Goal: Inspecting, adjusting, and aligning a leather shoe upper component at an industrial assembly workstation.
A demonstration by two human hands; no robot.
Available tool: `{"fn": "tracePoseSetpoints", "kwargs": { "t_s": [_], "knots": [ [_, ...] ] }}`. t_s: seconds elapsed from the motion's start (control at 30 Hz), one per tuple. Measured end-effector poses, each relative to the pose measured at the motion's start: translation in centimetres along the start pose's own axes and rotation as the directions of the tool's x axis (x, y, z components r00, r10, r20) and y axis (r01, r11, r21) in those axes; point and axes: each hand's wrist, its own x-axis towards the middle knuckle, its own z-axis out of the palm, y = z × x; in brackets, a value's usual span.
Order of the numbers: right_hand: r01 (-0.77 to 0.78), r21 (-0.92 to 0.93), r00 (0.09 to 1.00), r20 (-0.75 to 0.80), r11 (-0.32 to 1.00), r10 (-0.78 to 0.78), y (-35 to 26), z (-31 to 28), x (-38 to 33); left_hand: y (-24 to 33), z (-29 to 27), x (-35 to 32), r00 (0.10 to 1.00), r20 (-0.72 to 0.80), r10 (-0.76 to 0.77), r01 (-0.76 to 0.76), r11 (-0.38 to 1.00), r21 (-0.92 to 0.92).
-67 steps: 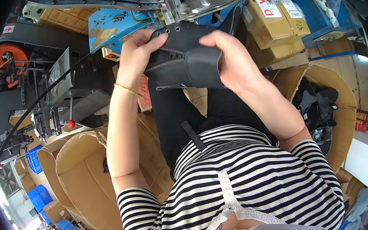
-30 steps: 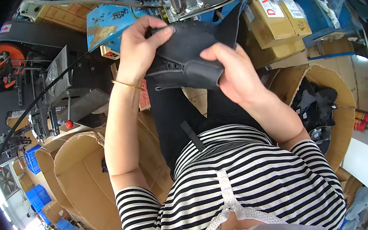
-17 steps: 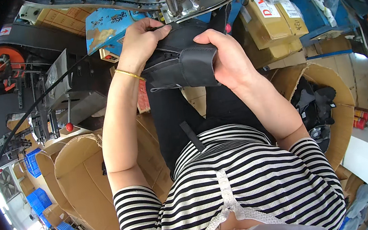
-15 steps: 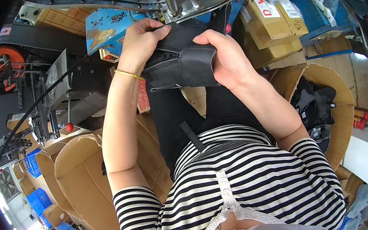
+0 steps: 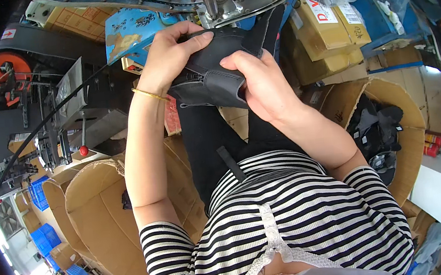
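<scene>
Two-handed, gripping a black leather-like piece (image 5: 210, 66) at twelve o'clock, with left hand (image 5: 169, 55) at eleven, right hand (image 5: 265, 83) between one and two. Cannot make out most fingers behind it.

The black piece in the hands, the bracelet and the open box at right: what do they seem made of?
Black piece: leather or a synthetic like it, low sheen, from its smooth, softly folding surface. Bracelet: probably metal, perhaps plated, from its golden shine. Open box: likely cardboard, matt, from its brown, bent walls.
</scene>
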Motion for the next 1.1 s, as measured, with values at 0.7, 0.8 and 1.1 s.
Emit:
{"fn": "tracePoseSetpoints", "kwargs": {
  "t_s": [0.7, 0.8, 1.1],
  "knots": [
    [-0.133, 0.057, 0.986, 0.107, 0.990, 0.126, -1.0, -1.3, 1.6, 0.0, 0.0, 1.4, 0.965, 0.014, -0.264, 0.259, 0.934, -0.244],
    [-0.123, 0.040, 0.988, 0.093, 0.992, 0.119, -0.9, -1.3, 1.7, -0.3, -0.1, 1.5, 0.968, 0.032, -0.249, 0.248, 0.930, -0.271],
    [-0.070, -0.035, 0.991, 0.112, 0.997, 0.074, 0.4, -0.7, -1.0, 0.9, 0.3, -0.8, 0.997, 0.082, -0.007, -0.003, 0.993, 0.122]
  ]
}}
